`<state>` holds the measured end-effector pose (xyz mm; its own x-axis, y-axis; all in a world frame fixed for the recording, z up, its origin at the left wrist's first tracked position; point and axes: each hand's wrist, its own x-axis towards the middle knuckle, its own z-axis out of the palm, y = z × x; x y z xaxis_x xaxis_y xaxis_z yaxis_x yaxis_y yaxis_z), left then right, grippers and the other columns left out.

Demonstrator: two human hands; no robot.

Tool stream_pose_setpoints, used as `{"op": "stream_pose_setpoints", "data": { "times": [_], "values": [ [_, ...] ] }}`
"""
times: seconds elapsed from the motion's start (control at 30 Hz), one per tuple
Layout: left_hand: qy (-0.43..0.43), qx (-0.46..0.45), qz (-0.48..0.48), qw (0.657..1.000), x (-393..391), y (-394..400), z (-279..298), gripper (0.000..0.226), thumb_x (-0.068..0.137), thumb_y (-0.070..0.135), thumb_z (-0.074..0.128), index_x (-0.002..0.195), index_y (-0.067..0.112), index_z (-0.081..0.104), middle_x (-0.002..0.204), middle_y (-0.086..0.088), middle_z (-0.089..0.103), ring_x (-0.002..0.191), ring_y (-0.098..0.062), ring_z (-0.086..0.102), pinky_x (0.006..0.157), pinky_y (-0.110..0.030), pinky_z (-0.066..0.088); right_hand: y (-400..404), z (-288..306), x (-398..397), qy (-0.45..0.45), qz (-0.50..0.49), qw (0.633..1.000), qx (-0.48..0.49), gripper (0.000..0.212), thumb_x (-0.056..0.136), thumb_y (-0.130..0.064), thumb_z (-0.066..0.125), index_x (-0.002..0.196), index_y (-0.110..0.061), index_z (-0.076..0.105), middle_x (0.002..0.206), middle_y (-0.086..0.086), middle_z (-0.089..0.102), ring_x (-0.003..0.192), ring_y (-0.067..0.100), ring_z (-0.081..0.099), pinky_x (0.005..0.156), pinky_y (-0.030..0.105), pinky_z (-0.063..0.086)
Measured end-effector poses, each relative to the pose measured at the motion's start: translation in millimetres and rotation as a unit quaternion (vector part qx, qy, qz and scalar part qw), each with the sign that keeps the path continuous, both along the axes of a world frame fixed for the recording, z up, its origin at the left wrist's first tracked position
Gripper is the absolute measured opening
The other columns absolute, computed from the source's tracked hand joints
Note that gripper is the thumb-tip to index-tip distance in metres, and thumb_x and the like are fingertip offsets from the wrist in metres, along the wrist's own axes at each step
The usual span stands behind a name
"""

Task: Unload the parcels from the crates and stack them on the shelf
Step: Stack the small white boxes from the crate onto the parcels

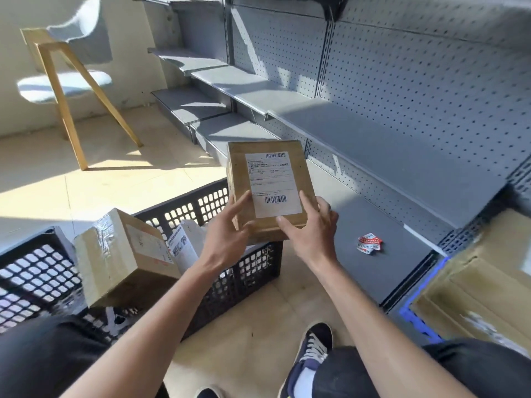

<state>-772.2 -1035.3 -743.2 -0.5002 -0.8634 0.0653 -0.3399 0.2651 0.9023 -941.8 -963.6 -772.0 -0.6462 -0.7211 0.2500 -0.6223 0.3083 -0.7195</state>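
Both my hands, left (227,234) and right (311,228), grip a labelled cardboard parcel (268,188) above the black crate (230,271), grey shelf (382,156) at two o'clock.

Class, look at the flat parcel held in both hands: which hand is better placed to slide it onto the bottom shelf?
Probably the right hand: it grips the flat parcel on the side nearest the bottom shelf. The left hand is over the crate, farther away.
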Motion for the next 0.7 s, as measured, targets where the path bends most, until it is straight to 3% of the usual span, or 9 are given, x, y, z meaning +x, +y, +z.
{"op": "stream_pose_setpoints", "data": {
  "times": [0.13,0.23,0.33,0.4,0.47,0.6,0.7],
  "values": [
    [0.009,-0.005,-0.036,0.999,-17.2,33.3,13.8,0.072,0.091,0.019,0.071,0.148,0.050,0.039,0.161,0.006,0.035,0.147,-0.019,0.037,0.113,-0.058,0.039,47.5,15.5,-14.6,0.001,-0.027,0.999,-0.030,0.075,0.082,-0.047,0.075,0.148,-0.028,0.046,0.148,0.006,0.037,0.130,0.027,0.031,0.112,0.041,0.033],
    [0.012,-0.007,-0.070,0.997,-33.0,54.0,21.9,0.074,0.085,0.035,0.070,0.148,0.053,0.036,0.158,0.011,0.040,0.145,-0.022,0.042,0.109,-0.061,0.044,80.7,25.6,-26.3,-0.008,-0.039,0.998,-0.057,0.076,0.083,-0.045,0.076,0.150,-0.026,0.043,0.149,0.003,0.032,0.136,0.026,0.035,0.113,0.034,0.032],
    [0.023,-0.011,-0.110,0.994,-50.0,72.7,31.9,0.076,0.087,0.027,0.072,0.152,0.046,0.036,0.161,0.009,0.035,0.149,-0.020,0.035,0.111,-0.059,0.043,109.3,36.1,-37.3,-0.007,-0.055,0.997,-0.058,0.079,0.084,-0.048,0.075,0.151,-0.027,0.040,0.150,0.001,0.028,0.140,0.022,0.034,0.115,0.033,0.033],
    [0.038,-0.023,-0.124,0.991,-60.5,86.4,40.4,0.076,0.089,0.018,0.074,0.152,0.043,0.038,0.157,0.009,0.043,0.139,-0.013,0.049,0.110,-0.047,0.047,127.2,43.0,-42.9,-0.005,-0.059,0.997,-0.056,0.078,0.083,-0.051,0.073,0.151,-0.031,0.039,0.153,0.000,0.024,0.143,0.022,0.029,0.117,0.041,0.033],
    [0.058,-0.028,-0.141,0.988,-71.6,96.6,46.2,0.077,0.089,0.011,0.074,0.152,0.039,0.039,0.145,0.015,0.054,0.117,0.008,0.058,0.106,-0.033,0.050,145.1,49.3,-48.1,0.003,-0.062,0.997,-0.051,0.077,0.083,-0.054,0.071,0.150,-0.034,0.039,0.159,0.000,0.018,0.147,0.022,0.022,0.119,0.042,0.029],
    [0.081,-0.038,-0.171,0.981,-99.0,113.5,54.8,0.077,0.087,0.015,0.078,0.151,0.039,0.043,0.140,0.011,0.059,0.105,0.012,0.062,0.098,-0.033,0.056,179.1,59.6,-61.5,0.013,-0.091,0.995,-0.030,0.080,0.084,-0.057,0.070,0.153,-0.034,0.036,0.164,-0.003,0.005,0.152,0.021,0.010,0.119,0.035,0.020],
    [0.094,-0.034,-0.207,0.973,-120.5,129.1,58.8,0.076,0.088,0.010,0.076,0.152,0.032,0.043,0.126,0.027,0.058,0.094,0.028,0.055,0.091,-0.013,0.052,203.6,64.3,-71.9,0.027,-0.117,0.992,-0.031,0.087,0.080,-0.061,0.074,0.153,-0.036,0.035,0.164,-0.006,0.000,0.152,0.019,0.008,0.120,0.034,0.019]
  ]
}}
